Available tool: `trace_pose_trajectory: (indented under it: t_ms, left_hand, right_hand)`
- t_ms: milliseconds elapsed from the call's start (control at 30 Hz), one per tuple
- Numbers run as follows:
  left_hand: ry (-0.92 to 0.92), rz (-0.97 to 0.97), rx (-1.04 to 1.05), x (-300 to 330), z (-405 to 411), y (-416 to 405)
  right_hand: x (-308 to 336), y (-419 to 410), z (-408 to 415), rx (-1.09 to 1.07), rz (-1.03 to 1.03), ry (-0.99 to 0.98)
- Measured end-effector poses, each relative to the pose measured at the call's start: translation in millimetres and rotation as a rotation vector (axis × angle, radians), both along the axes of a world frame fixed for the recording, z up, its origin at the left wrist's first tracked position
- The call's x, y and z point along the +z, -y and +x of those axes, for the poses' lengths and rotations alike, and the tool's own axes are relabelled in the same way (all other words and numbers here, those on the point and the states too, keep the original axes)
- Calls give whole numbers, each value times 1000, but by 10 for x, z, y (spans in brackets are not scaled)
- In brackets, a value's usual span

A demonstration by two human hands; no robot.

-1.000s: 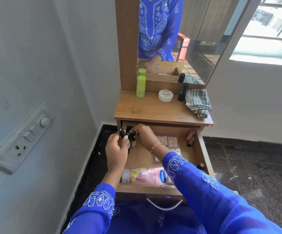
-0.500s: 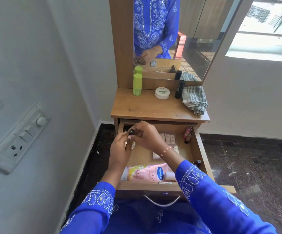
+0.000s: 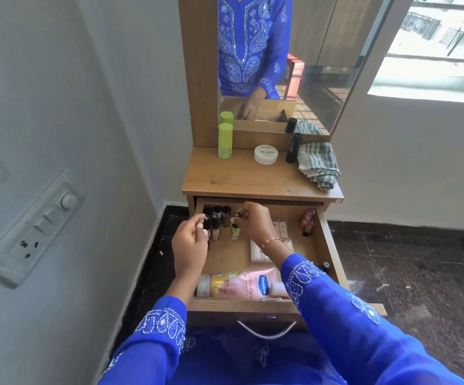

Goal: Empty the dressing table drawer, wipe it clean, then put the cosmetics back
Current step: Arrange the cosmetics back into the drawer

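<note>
Drawer (image 3: 322,245), far-left corner: upright small bottles (image 3: 221,218). Right hand (image 3: 253,222) pinches green bottle (image 3: 235,230); left hand (image 3: 190,240), loosely curled, holds nothing, just beside.

Matt wood-grain drawer (image 3: 323,245), glossy plastic lotion tube (image 3: 239,283), woven striped cloth (image 3: 318,165), polished dark stone floor (image 3: 405,273)

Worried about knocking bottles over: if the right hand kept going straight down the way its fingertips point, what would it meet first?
Probably the small green bottle standing right under the right hand, which pinches a dark cap above it. Depth is hard to judge from this view.
</note>
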State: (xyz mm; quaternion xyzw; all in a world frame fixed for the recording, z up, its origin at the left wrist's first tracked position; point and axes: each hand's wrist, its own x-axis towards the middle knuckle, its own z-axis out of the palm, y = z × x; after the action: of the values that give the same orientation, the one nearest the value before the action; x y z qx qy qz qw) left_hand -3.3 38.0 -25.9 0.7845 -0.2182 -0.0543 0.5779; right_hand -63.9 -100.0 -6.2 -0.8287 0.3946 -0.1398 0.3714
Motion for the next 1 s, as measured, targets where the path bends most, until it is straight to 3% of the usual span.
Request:
trace_pose_trajectory:
  t_ms: [233, 1000]
  left_hand:
    - [-239, -108, 150, -3, 99, -35]
    - [-196, -72, 112, 6, 79, -9]
  right_hand:
    - [-133, -47, 194, 38, -12, -93]
    - [-205, -122, 262, -69, 104, 36]
